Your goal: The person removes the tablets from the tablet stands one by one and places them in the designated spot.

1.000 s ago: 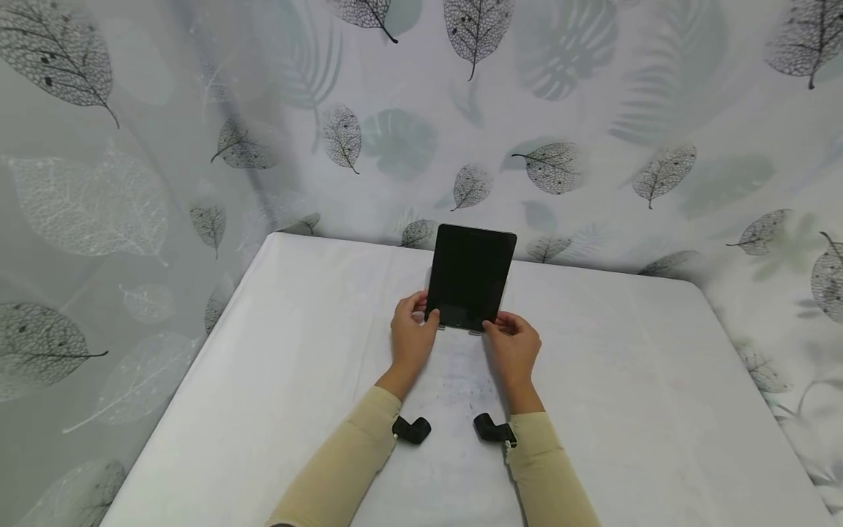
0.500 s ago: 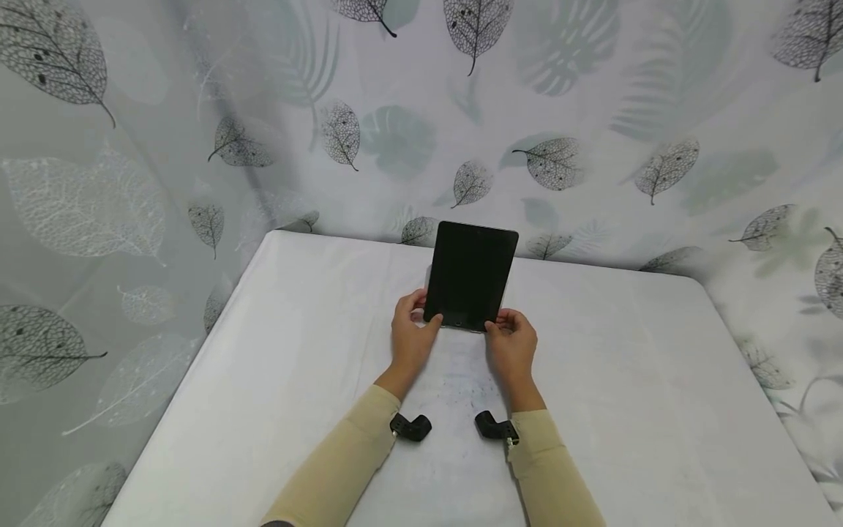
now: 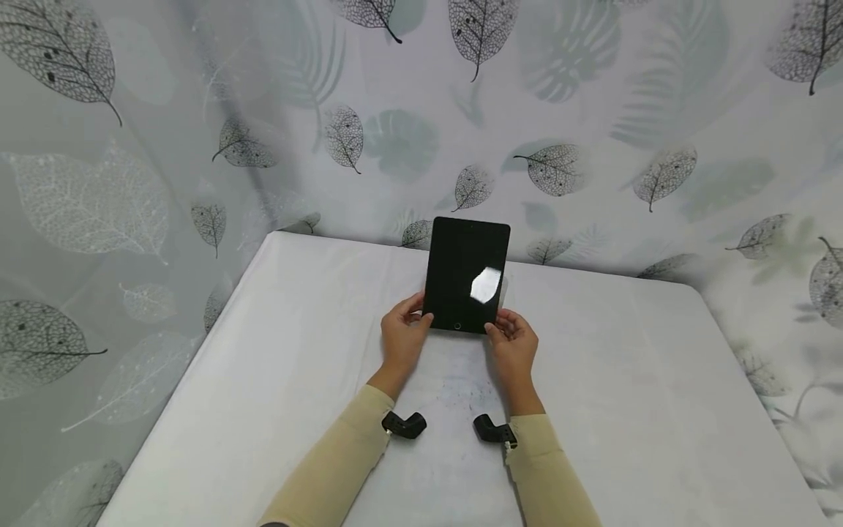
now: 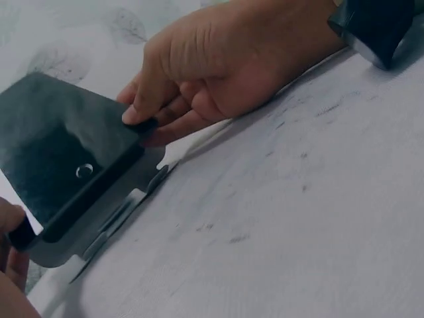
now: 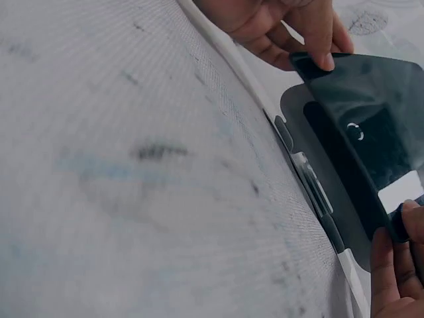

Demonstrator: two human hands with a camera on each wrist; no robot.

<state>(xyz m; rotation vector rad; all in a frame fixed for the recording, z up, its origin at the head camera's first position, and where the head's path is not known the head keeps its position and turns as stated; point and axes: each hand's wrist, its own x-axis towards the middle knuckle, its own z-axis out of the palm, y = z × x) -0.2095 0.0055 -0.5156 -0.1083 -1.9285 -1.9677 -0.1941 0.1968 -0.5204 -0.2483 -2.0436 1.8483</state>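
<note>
A black tablet (image 3: 464, 267) with a round home button leans back, screen toward me, at the table's far middle. My left hand (image 3: 403, 335) pinches its lower left corner, thumb on the front. At the lower right corner my right hand (image 3: 516, 350) pinches likewise. Behind and beneath the tablet, the right wrist view shows a grey stand (image 5: 293, 106) with small lip pieces along its front edge. A gap shows between the tablet's lower edge and the stand's plate. Both hands also appear in the left wrist view, the right hand (image 4: 205, 66) above and the left hand (image 4: 10, 225) at the lower left.
A white cloth (image 3: 296, 329) with faint dark and blue smudges covers the table. Leaf-patterned curtains (image 3: 408, 88) hang behind and to the left. Each wrist carries a black camera, the left one (image 3: 404, 425) and the right one (image 3: 492, 429).
The tablet has shifted slightly left and tilted, and a bright reflection now shows on its screen. My left hand has moved a little left. The stand's lips, seen earlier under it, are hidden in the head view.
</note>
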